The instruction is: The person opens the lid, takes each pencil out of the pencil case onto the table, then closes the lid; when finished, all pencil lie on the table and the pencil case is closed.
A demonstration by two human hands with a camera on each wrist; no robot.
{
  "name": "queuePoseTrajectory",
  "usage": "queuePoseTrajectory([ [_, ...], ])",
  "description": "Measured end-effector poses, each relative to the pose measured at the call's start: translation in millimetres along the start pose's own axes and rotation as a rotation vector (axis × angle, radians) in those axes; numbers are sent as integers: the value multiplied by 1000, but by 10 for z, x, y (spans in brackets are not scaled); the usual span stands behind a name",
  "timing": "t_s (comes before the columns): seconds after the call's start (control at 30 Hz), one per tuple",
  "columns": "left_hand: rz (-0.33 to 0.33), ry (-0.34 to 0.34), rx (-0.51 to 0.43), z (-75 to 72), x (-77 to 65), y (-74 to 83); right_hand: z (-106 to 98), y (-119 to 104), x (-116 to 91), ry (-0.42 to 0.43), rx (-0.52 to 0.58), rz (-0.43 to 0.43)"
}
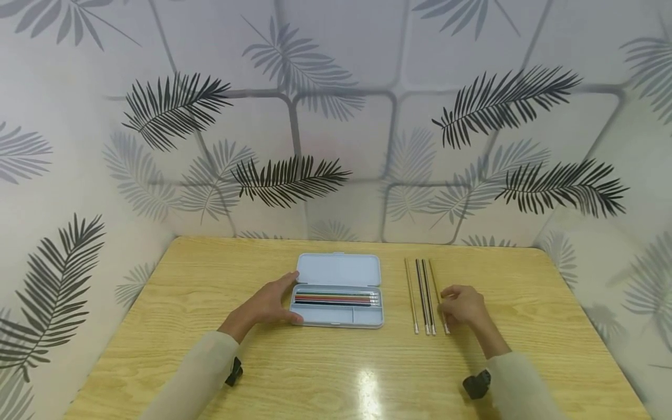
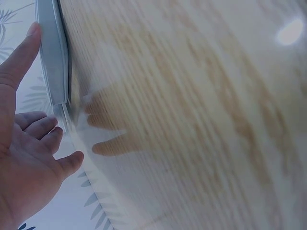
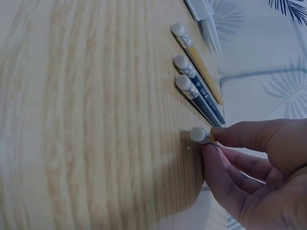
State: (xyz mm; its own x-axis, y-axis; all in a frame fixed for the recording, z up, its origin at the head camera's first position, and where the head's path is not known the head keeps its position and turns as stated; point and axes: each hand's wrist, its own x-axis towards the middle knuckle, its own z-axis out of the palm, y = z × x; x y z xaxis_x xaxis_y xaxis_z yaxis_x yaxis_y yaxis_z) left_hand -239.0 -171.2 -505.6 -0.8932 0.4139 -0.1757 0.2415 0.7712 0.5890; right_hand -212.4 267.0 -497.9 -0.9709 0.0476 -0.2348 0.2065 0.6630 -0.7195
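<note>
An opened light-blue pencil case [image 1: 328, 315] lies on the table, its lid [image 1: 338, 269] folded back. Several coloured pencils [image 1: 336, 299] lie side by side in its long upper compartment; the front compartments hold nothing visible. My left hand [image 1: 268, 303] rests against the case's left side, fingers spread, one fingertip touching its edge in the left wrist view. To the right of the case, my right hand [image 1: 463, 306] pinches a yellow pencil [image 3: 211, 138] near its white eraser, between thumb and fingers. Beside it lie two dark pencils [image 3: 196, 98] and another yellow pencil [image 3: 201, 64].
The wooden table [image 1: 336, 361] has its back edge against a wall covering [image 1: 341, 134] printed with leaves. Small dark devices are strapped at both wrists, the right wrist device [image 1: 476, 385] close above the tabletop.
</note>
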Motion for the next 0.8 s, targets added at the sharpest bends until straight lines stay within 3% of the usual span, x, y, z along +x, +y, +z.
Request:
queuePoseTrajectory([
  [0.2,7,-1,2,5,-13,-2,8,-62,5,60,-117,-27],
  [0.37,0,1,-1,-6,-21,5,28,-224,54,88,-159,-122],
  [0.8,-9,-1,2,-5,-13,9,578,-748,229,-115,27,-448],
])
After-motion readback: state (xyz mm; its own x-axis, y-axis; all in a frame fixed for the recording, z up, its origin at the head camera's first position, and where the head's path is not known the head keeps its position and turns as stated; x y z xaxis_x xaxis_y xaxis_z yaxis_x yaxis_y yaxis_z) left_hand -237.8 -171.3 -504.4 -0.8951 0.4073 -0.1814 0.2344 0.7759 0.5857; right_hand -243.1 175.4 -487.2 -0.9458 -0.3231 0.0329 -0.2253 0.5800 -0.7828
